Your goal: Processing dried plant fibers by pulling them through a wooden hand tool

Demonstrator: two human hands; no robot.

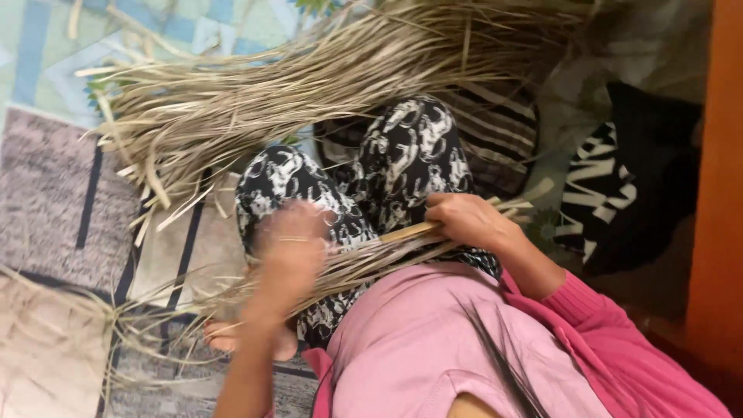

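Observation:
My right hand is closed around one end of a thin bundle of dried, pale leaf strips. The bundle lies across my lap, over black-and-white patterned trousers. My left hand is blurred by motion. It sits on the same bundle further left, with its fingers curled around some strips. The loose ends of the bundle fan out past it towards the floor at lower left. I wear a pink top.
A large heap of the same dried strips lies across the top of the view, on a patterned floor mat. My bare foot rests on the mat. Black-and-white striped cloth is at the right, beside an orange wooden panel.

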